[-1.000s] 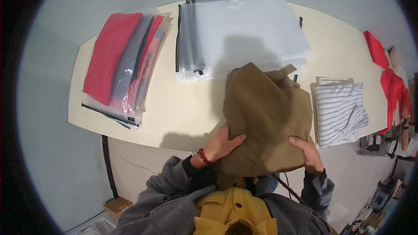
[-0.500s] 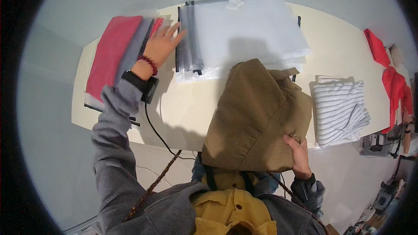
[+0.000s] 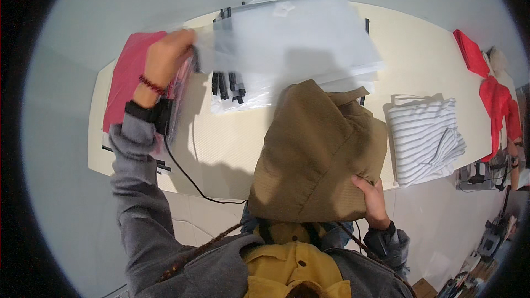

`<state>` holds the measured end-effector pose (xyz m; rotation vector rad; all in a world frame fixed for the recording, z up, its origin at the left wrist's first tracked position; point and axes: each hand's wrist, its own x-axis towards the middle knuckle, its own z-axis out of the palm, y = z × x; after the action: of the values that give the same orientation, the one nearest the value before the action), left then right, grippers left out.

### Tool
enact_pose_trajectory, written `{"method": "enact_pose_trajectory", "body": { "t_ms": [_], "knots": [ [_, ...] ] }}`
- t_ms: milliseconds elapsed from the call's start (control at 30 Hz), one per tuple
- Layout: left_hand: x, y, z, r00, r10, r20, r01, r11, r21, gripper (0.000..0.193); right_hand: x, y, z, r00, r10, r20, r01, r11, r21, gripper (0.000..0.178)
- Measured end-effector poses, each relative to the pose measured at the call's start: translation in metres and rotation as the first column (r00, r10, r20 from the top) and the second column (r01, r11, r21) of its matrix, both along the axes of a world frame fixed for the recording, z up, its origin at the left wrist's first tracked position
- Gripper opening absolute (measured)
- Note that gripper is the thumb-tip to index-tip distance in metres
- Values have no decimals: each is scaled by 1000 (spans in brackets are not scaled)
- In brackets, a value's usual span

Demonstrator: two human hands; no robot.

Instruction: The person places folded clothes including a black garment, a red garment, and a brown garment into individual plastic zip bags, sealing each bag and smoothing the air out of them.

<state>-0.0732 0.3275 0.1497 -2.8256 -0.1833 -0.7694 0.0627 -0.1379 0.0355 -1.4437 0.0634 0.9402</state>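
The near edge of the tabletop [image 3: 226, 146] is curving across the middle of the frame, and pale surface is showing between the bagged red garment [image 3: 126, 85] at left and the brown ribbed garment [image 3: 317, 149], which is filling the center and extending past that edge toward you. You are holding your left hand [image 3: 170, 54] high at upper left, forearm slanting up from lower left, fingers closing on the edge of one clear plastic bag [image 3: 211, 51]. Your right hand [image 3: 372, 201] is gripping the brown garment's lower right corner, thumb on top, the other fingers hiding underneath. You are seeing one brown garment, one folded striped garment [image 3: 424, 142] at right and one bag stack [image 3: 298, 36] at upper center; overlap is hiding its count.
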Motion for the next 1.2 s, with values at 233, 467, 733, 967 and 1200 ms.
{"method": "enact_pose_trajectory", "body": {
  "t_ms": [233,467,733,967,1200],
  "knots": [
    [-18,-114,-2,985,121,121,-109,989,-100,20,4,-10,6,998,-66,10,66,997,-42,32],
    [-27,-202,-86,888,-383,-255,261,876,-406,22,38,-31,30,989,-78,127,81,997,-16,38],
    [-24,-183,-115,902,366,229,106,327,-939,17,31,-15,36,991,23,128,-16,999,-52,43],
    [-29,-142,-43,912,169,373,-108,978,-180,30,51,2,31,946,244,213,-220,967,-128,58],
    [-23,-167,-79,934,60,-353,-263,783,-564,49,75,15,75,540,449,712,-258,894,-367,29]
  ]
}}
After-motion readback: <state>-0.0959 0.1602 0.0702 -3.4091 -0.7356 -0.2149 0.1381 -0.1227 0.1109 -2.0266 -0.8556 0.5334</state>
